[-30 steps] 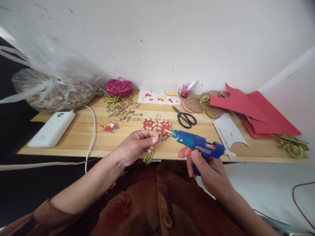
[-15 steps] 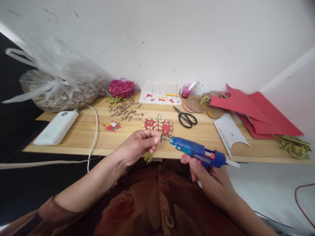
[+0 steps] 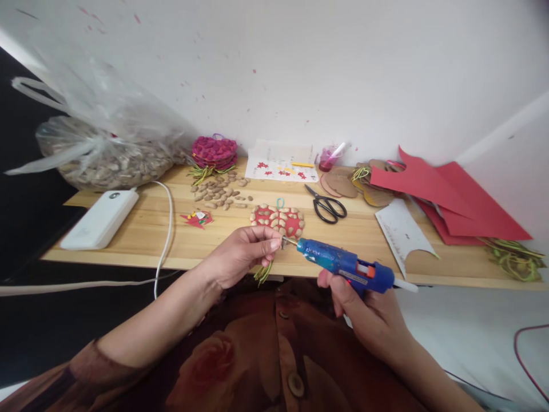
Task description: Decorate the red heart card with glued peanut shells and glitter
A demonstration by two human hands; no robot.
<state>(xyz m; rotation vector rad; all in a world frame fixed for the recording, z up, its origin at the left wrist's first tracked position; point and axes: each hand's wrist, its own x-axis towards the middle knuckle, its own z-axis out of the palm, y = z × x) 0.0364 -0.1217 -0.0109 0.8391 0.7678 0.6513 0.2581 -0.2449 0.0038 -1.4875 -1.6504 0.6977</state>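
My left hand (image 3: 244,252) pinches a small brown piece, apparently a peanut (image 3: 283,243), between thumb and fingertips; most of it is hidden. The metal nozzle of a blue hot glue gun (image 3: 334,262) is at that piece, coming from the right. My right hand (image 3: 364,312) is wrapped round the gun's handle, and a white glue stick (image 3: 405,285) sticks out of its rear. Just beyond my left fingers lies a red craft piece (image 3: 295,217) edged and crossed with peanuts, with a teal loop on top. Green strings (image 3: 263,273) hang below my left hand.
Loose peanuts (image 3: 221,191) and red scraps (image 3: 197,219) lie at left, near a white power bank (image 3: 100,219) and a plastic bag of peanuts (image 3: 111,166). Black scissors (image 3: 326,206) rest beyond the gun. Red sheets (image 3: 476,200) and cut cardboard (image 3: 345,183) are at right.
The view has shifted slightly, so the tabletop things sit a little further right. Both hands keep nearly the same pose, with the nozzle still at the piece.
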